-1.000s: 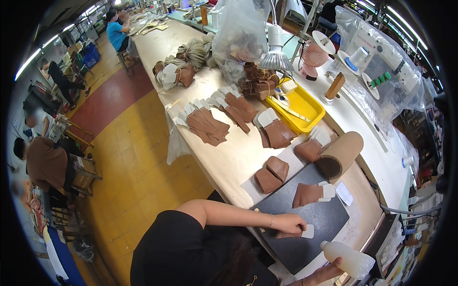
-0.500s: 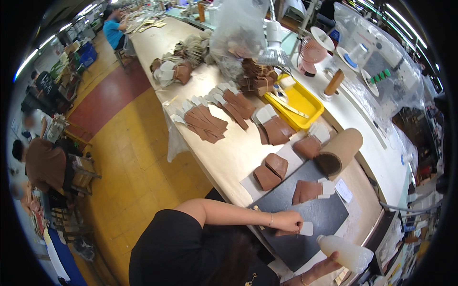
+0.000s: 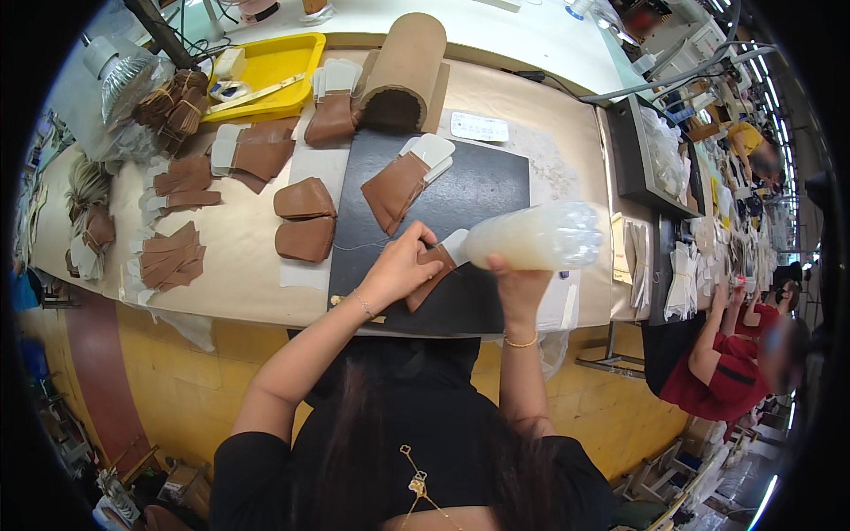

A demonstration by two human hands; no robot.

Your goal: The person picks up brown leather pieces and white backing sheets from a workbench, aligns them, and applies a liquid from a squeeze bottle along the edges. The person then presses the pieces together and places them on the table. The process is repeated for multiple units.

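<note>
On the black work board (image 3: 482,181) lies a small brown leather piece (image 3: 432,285) with a white tab at its upper end. My left hand (image 3: 398,265) holds this piece by its left edge, fingers closed and pressed down on it. My right hand (image 3: 520,288) is wrapped round a translucent plastic bottle (image 3: 540,237) with whitish contents. The bottle is tilted almost level, its neck end pointing left at the white tab; whether the two touch I cannot tell. Just above on the board rests a small stack of brown leather pieces (image 3: 390,196) with white tabs.
Two folded brown leather stacks (image 3: 305,221) sit left of the board. A brown cardboard tube (image 3: 412,62) and a yellow tray (image 3: 283,75) stand behind. More leather pieces (image 3: 173,257) lie farther left. A dark open box (image 3: 651,164) with plastic bags is at right, near co-workers.
The view has swung round to the right. My right hand has brought the bottle from beside the board to the leather piece's white tab. My left hand stays on the piece.
</note>
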